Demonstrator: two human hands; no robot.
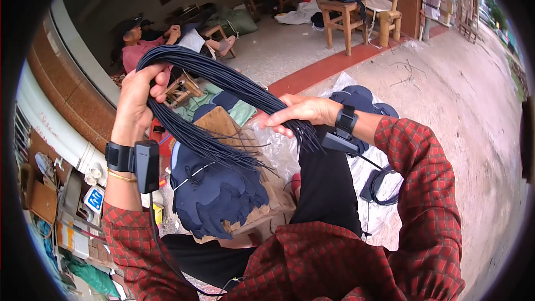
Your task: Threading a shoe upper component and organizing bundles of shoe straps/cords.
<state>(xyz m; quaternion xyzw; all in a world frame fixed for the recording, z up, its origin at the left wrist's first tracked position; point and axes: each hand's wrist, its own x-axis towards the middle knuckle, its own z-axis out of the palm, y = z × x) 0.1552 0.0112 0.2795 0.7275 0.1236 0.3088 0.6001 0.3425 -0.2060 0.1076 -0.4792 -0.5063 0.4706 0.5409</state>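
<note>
A thick bundle of dark navy cords (217, 78) hangs in an arch between my hands. At the top of the bend, my left hand (142, 86) is closed around it. My right hand (304, 112) grips the bundle near one end, with the thumb side laid across the strands. Loose tips stick out below those fingers. The other end droops over a wooden block (214, 125) and a dark blue cloth (217, 195) with ragged edges, spread in front of my knees. A small coil of dark cord and a thin white stick lie on the cloth.
Rolled dark blue fabric (356, 100) and clear plastic sheeting lie beyond my right arm. A wooden stool (343, 19) and a bamboo chair (384, 8) stand farther back. Another person (139, 44) sits at the far left. Clutter and a white pipe (56, 128) line the left side.
</note>
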